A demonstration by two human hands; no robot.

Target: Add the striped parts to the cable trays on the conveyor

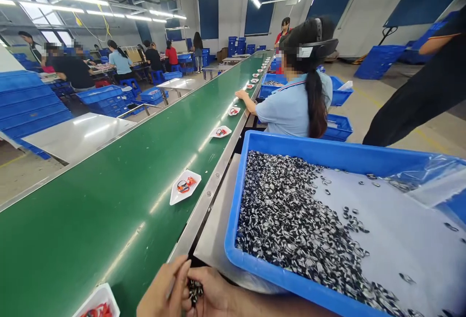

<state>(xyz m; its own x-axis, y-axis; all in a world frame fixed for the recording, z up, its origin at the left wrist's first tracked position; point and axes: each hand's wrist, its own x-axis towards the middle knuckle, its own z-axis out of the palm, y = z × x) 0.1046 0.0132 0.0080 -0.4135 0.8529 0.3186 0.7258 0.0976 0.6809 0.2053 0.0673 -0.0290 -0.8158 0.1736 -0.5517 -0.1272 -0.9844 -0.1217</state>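
My right hand (214, 289) is cupped round a small heap of black-and-white pieces (195, 291) at the bottom of the view. Against it, fingertips together, is my left hand (164, 288); whatever its fingers pinch, if anything, is hidden. Both hands are over the metal edge of the green belt. Right of them, a blue bin (287, 278) holds a large pile of the same tiny pieces (291, 210), with some scattered on its pale lining. Left of my hands, a white tray (113, 297) with red items is cut off by the frame's bottom.
The green conveyor belt (120, 186) runs away from me, carrying white trays such as this one (175, 195) with red and dark items. A co-worker in light blue (291, 106) sits beyond the bin, one hand over the belt. A person in dark clothes (411, 89) is at right.
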